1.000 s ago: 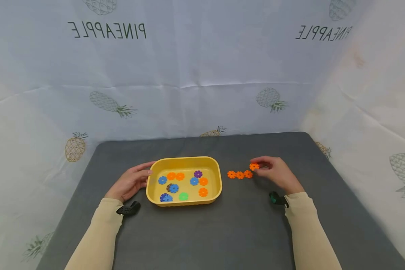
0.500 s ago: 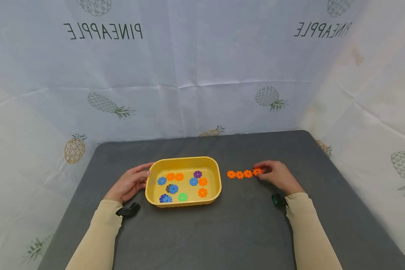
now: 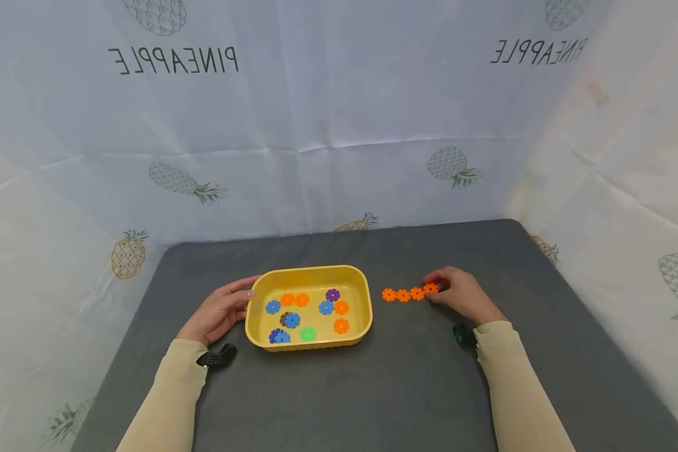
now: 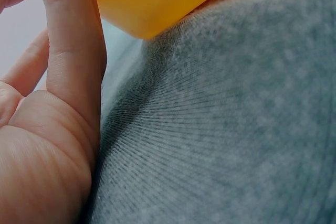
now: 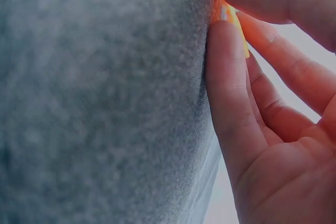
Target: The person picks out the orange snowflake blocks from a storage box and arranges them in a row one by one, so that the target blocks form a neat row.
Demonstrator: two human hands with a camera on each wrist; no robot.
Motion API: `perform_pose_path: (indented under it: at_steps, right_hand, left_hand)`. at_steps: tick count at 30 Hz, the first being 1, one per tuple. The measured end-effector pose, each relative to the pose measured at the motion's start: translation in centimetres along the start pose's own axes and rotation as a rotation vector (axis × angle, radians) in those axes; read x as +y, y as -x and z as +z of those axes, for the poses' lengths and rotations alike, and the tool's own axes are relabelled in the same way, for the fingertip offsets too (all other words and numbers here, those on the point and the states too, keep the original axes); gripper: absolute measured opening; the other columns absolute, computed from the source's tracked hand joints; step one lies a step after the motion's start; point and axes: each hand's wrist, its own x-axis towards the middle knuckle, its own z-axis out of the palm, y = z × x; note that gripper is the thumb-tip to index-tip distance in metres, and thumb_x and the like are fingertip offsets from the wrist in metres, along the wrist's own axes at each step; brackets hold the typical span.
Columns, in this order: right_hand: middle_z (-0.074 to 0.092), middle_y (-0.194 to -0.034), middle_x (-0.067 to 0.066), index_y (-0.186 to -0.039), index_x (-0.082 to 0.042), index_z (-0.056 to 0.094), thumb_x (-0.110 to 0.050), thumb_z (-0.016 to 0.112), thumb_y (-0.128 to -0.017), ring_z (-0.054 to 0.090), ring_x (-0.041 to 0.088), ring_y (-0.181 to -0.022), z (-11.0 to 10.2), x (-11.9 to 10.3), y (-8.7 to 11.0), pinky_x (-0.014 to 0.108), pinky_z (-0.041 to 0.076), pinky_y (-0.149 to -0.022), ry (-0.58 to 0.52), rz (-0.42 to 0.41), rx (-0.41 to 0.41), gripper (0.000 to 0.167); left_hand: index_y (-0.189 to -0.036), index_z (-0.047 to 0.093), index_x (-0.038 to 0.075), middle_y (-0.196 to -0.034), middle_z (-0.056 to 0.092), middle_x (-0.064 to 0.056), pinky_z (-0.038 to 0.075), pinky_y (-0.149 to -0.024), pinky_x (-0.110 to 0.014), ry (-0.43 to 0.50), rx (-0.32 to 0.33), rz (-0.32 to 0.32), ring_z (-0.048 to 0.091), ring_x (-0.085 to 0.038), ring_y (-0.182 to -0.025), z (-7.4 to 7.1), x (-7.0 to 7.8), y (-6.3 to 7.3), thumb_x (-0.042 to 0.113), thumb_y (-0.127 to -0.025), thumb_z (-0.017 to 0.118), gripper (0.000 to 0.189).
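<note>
In the head view my left hand [image 3: 221, 312] rests against the left side of a yellow tray [image 3: 311, 344], its fingers fairly straight along the wall and rim. My right hand [image 3: 464, 295] is at the right end of a row of orange notched discs [image 3: 403, 295] lying on the table. Thumb and finger of this hand pinch the end orange disc [image 3: 430, 288], which sits close beside its neighbour. In the right wrist view, those fingertips [image 5: 231, 38] are down at the cloth, with a bit of orange between them.
Inside the tray lie loose notched discs: several orange and blue ones, a purple disc [image 3: 333, 295] and a green disc [image 3: 307, 333]. A dark grey cloth [image 3: 339, 402] covers the table. A pineapple-print curtain [image 3: 316, 182] hangs behind it.
The right hand has lowered the orange disc onto the table at the right end of the row, and has barely shifted since. The left hand stays at the tray.
</note>
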Motion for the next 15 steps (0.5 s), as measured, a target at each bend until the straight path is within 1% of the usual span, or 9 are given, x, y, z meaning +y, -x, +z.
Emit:
perform_pose_path:
  at_steps: [7, 11, 13, 15]
  right_hand:
    - [0.066, -0.136, 0.014, -0.135, -0.014, 0.074, -0.023, 0.081, -0.098, 0.064, 0.033, -0.118, -0.13, -0.24, -0.07, 0.055, 0.057, -0.1, 0.015, 0.004, -0.004, 0.039]
    - [0.066, -0.141, 0.014, -0.136, -0.015, 0.074, -0.027, 0.081, -0.098, 0.063, 0.036, -0.125, -0.4, -0.21, 0.14, 0.058, 0.056, -0.103, 0.02, -0.002, 0.014, 0.04]
    - [0.066, -0.142, 0.014, -0.136, -0.015, 0.074, -0.027, 0.08, -0.099, 0.063, 0.037, -0.126, -0.53, -0.3, 0.2, 0.059, 0.055, -0.104, 0.033, -0.017, 0.032, 0.039]
    - [0.068, -0.141, 0.013, -0.136, -0.014, 0.073, -0.026, 0.079, -0.1, 0.065, 0.036, -0.125, -0.59, -0.92, 0.14, 0.059, 0.056, -0.104, 0.037, -0.046, 0.034, 0.039]
  left_hand:
    - [-0.167, 0.037, 0.006, -0.132, 0.076, 0.004, 0.066, -0.092, -0.033, -0.001, -0.002, -0.001, 0.078, -0.016, -0.104, -0.1, 0.25, 0.0, 0.021, -0.112, 0.062, 0.063]
    - [-0.168, 0.037, 0.007, -0.133, 0.076, 0.003, 0.066, -0.092, -0.032, 0.003, -0.009, 0.004, 0.078, -0.016, -0.104, -0.09, 0.28, -0.08, 0.021, -0.112, 0.062, 0.062]
    - [-0.168, 0.037, 0.007, -0.133, 0.076, 0.003, 0.066, -0.093, -0.032, 0.002, -0.011, 0.002, 0.078, -0.016, -0.104, -0.1, 0.29, -0.1, 0.021, -0.112, 0.062, 0.063]
    - [-0.168, 0.037, 0.007, -0.133, 0.076, 0.003, 0.066, -0.093, -0.032, -0.002, -0.012, 0.001, 0.078, -0.016, -0.104, -0.12, 0.31, -0.13, 0.021, -0.112, 0.062, 0.063]
